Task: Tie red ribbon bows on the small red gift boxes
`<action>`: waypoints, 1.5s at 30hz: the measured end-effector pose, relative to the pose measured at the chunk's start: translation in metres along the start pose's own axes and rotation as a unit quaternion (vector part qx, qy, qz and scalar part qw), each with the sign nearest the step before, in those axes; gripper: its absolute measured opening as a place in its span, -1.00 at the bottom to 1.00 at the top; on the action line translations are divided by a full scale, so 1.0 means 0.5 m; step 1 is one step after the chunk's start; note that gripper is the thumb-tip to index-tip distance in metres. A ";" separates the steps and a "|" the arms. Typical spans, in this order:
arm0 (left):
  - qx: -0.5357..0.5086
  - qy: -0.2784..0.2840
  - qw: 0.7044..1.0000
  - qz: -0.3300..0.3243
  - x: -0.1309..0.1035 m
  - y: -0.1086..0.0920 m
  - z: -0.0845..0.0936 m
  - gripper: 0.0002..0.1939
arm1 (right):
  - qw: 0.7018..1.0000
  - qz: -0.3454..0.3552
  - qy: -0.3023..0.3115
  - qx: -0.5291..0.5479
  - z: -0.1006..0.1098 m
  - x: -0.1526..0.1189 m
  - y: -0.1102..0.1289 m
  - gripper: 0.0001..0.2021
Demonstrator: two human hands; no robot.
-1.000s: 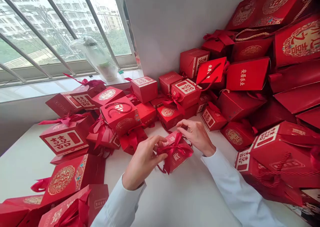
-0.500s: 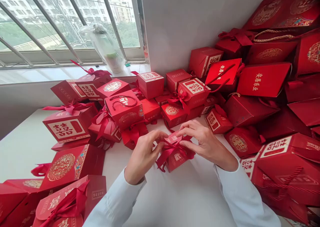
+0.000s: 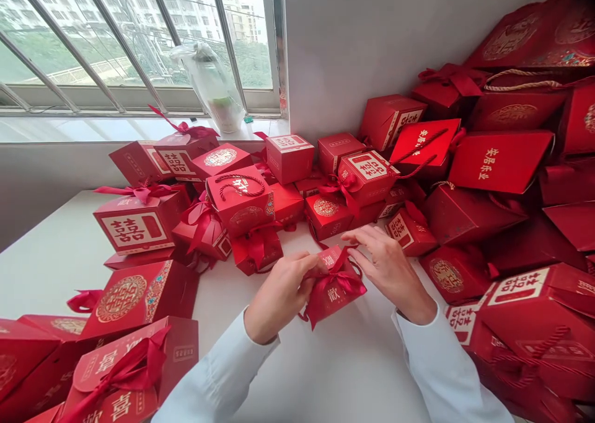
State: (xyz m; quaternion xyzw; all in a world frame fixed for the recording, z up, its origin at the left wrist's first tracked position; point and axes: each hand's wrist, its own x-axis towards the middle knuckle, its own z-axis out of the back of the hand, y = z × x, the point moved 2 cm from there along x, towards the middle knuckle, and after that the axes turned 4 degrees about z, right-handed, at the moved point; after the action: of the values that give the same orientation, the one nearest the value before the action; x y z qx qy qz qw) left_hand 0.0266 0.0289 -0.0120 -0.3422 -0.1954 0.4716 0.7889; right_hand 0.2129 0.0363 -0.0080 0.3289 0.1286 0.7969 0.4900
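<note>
A small red gift box (image 3: 341,300) with white characters sits tilted on the white table in front of me. A dark red ribbon (image 3: 343,280) is tied in a bow across its top. My left hand (image 3: 289,294) is closed at the box's left side, fingers curled over the edge and ribbon there; its fingertips are partly hidden. At the upper right of the bow, my right hand (image 3: 383,267) pinches a loop of the ribbon between thumb and forefinger.
Red boxes with ribbons and cord handles crowd around, such as a left box (image 3: 134,224), a middle box (image 3: 239,200) and a right-hand box (image 3: 520,324). A plastic-wrapped cup (image 3: 223,103) stands on the sill by the barred window. White tabletop (image 3: 334,373) lies nearest me.
The view has shifted slightly left. My left hand has moved from the upper flap onto the box's left side, and the right hand has drawn a ribbon loop upward. The box has turned a little.
</note>
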 end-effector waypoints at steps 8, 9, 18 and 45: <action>0.013 0.000 1.000 -0.004 0.002 0.004 0.004 -0.82 | 0.984 0.141 0.106 -0.024 -0.013 -0.015 0.073 -0.83; 0.014 -0.002 1.000 -0.005 0.003 0.004 0.004 -0.82 | 0.982 0.151 0.105 -0.034 -0.020 -0.015 0.076 -0.87; 0.011 0.005 1.000 -0.017 -0.001 0.003 0.005 -0.72 | 0.982 0.067 -0.039 0.172 0.041 -0.021 0.066 -0.87; -0.270 0.273 0.920 -0.082 -0.097 -0.096 0.095 -0.86 | 0.864 -0.108 -0.213 0.444 0.055 -0.023 0.011 -0.93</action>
State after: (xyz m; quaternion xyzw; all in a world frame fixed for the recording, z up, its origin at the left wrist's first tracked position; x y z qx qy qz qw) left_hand 0.0028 -0.0123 0.0563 -0.6403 -0.1200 0.2235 0.7251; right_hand 0.2305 0.0207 0.0108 0.6575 0.3963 0.5080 0.3906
